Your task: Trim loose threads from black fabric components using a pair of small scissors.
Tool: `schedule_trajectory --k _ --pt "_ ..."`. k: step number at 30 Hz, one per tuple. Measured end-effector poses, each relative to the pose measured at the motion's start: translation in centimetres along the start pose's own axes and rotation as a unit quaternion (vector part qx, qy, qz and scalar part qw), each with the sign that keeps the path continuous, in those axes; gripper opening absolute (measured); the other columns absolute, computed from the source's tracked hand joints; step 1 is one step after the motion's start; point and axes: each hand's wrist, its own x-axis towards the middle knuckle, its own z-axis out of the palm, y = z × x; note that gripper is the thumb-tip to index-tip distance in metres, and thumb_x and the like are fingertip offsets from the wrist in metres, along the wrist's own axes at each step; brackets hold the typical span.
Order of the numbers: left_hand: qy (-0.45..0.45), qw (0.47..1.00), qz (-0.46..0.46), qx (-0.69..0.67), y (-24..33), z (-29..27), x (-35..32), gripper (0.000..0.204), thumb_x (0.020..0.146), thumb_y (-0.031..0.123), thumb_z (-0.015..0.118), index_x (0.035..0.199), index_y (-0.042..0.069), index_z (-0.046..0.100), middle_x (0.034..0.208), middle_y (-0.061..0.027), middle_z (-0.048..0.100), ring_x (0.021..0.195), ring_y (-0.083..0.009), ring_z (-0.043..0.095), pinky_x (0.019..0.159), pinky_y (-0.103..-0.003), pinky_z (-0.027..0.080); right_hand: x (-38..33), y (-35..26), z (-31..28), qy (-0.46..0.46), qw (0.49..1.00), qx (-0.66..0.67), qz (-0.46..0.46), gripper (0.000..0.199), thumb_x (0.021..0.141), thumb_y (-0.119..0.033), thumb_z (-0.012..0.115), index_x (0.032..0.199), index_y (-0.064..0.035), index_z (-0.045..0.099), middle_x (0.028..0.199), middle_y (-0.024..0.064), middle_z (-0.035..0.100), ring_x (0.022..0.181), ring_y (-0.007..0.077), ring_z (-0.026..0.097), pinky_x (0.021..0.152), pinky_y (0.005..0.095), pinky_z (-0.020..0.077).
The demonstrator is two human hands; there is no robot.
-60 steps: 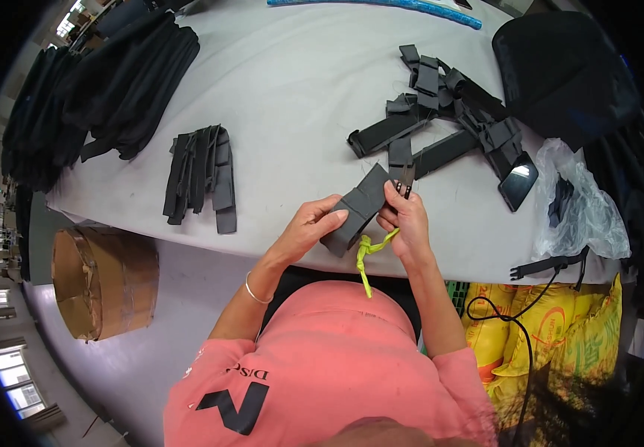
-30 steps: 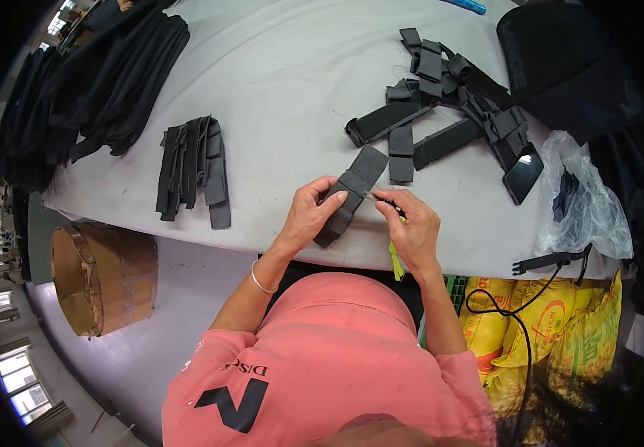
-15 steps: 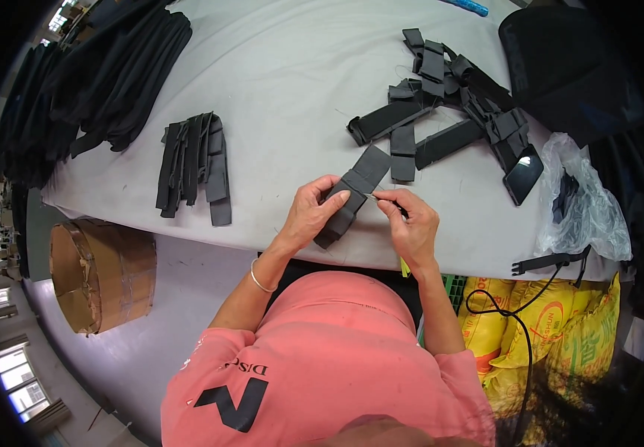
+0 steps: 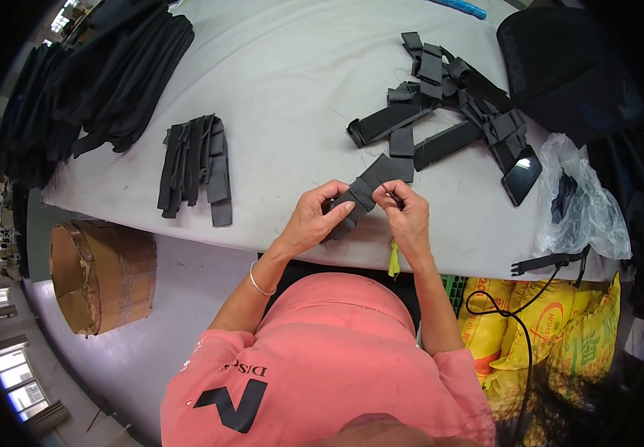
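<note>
My left hand (image 4: 317, 218) is closed on a black fabric strap piece (image 4: 366, 186) with folded sections, thumb on top. The strap lies slanted over the table's near side, its far end beside the loose pile. My right hand (image 4: 406, 211) is pinched at the strap's right edge, around a small pointed tool mostly hidden by the fingers. A yellow ribbon (image 4: 394, 258) hangs below that hand. Beyond is a loose heap of similar black strap pieces (image 4: 448, 145). To the left, several more strap pieces (image 4: 195, 167) lie side by side in a neat bunch.
A phone (image 4: 521, 176) lies by the heap, near a clear plastic bag (image 4: 590, 216) and a black buckle strap (image 4: 545, 262). Dark cloth items (image 4: 124, 82) are stacked at far left. A cardboard drum (image 4: 124, 276) and yellow sacks (image 4: 519, 328) stand below the table edge.
My right hand has shifted slightly left and up against the strap, and the tool's tip is now covered. The strap has turned a little to the right. The yellow ribbon hangs more in view.
</note>
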Motion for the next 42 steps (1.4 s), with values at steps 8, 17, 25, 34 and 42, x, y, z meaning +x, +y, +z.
schedule_trajectory --k 8,17,25,34,42 --pt "0.012 1.0 0.003 0.014 -0.7 -0.5 -0.1 0.016 0.09 0.016 0.063 0.099 0.003 0.06 0.082 0.0034 0.06 0.069 -0.0025 0.053 0.062 -0.02 0.046 -1.5 0.5 -1.9 -0.122 0.993 0.001 0.0 0.017 0.075 0.002 0.053 0.089 0.0012 0.062 0.071 0.0069 0.065 0.066 0.0109 0.059 0.063 0.0253 0.0459" --pt "0.032 0.989 0.018 0.142 0.4 -0.3 -0.1 0.016 0.088 0.011 0.064 0.099 0.001 0.059 0.088 0.0007 0.061 0.076 -0.0045 0.053 0.069 -0.021 0.047 -0.2 -2.5 -2.7 0.075 0.991 -0.102 -0.05 0.025 0.082 -0.013 0.069 0.107 -0.0079 0.066 0.085 0.0045 0.065 0.07 0.0145 0.058 0.066 0.0269 0.047" --pt "0.059 0.946 0.133 0.291 0.9 0.7 -0.5 0.017 0.082 0.007 0.065 0.094 -0.001 0.057 0.09 -0.009 0.061 0.074 -0.0188 0.058 0.068 -0.029 0.047 0.7 -3.0 -2.2 0.134 0.951 -0.257 -0.103 0.018 0.085 -0.024 0.067 0.099 -0.0143 0.069 0.083 0.0033 0.066 0.069 0.0227 0.062 0.061 0.033 0.0468" --pt "0.053 0.942 0.153 0.293 1.1 1.0 -0.4 0.018 0.079 0.009 0.064 0.092 -0.001 0.058 0.084 -0.0131 0.058 0.073 -0.0278 0.056 0.065 -0.035 0.045 0.9 -2.4 -2.1 0.165 0.928 -0.294 -0.157 0.011 0.083 -0.022 0.068 0.093 -0.0156 0.069 0.08 0.0019 0.065 0.068 0.0234 0.062 0.059 0.0346 0.0455" --pt "-0.041 0.919 0.154 0.362 2.4 0.2 0.2 0.018 0.078 0.009 0.066 0.09 0.0 0.058 0.098 -0.0108 0.061 0.08 -0.0283 0.058 0.071 -0.034 0.047 0.2 -2.8 -1.1 -0.012 0.995 0.0 -0.094 0.017 0.081 -0.007 0.066 0.098 -0.0061 0.067 0.088 0.0069 0.065 0.075 0.02 0.062 0.069 0.0289 0.0481"
